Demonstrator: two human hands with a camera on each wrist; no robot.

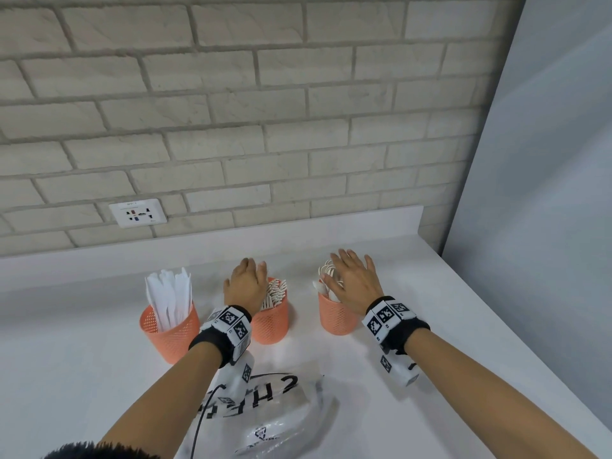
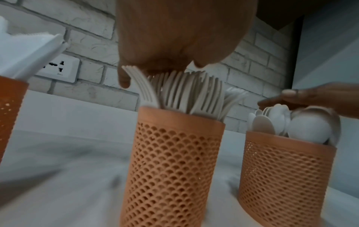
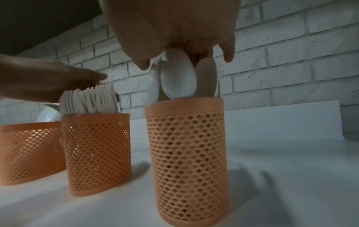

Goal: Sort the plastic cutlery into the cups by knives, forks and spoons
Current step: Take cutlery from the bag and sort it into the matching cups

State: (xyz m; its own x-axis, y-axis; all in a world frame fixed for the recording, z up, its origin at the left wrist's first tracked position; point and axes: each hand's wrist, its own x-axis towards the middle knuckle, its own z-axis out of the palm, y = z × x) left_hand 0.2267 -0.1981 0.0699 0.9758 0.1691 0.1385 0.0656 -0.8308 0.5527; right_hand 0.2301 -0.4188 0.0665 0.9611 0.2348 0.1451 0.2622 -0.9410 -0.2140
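Three views on one counter: your head camera high and wide, both wrist cameras low and close.

Your head camera looks forward and down at the white counter (image 1: 414, 293) and brick wall (image 1: 231, 111), taking in all three orange cups from above and both forearms. Your left wrist camera sits low near the counter, under the left hand (image 2: 174, 38), facing the wall with the fork cup (image 2: 172, 169) close ahead and the spoon cup (image 2: 287, 176) to its right. Your right wrist camera sits equally low under the right hand (image 3: 174, 26), nearest the spoon cup (image 3: 186, 161). Both wrist views share the fork cup, the spoon cup and the wall; each shows the other hand.
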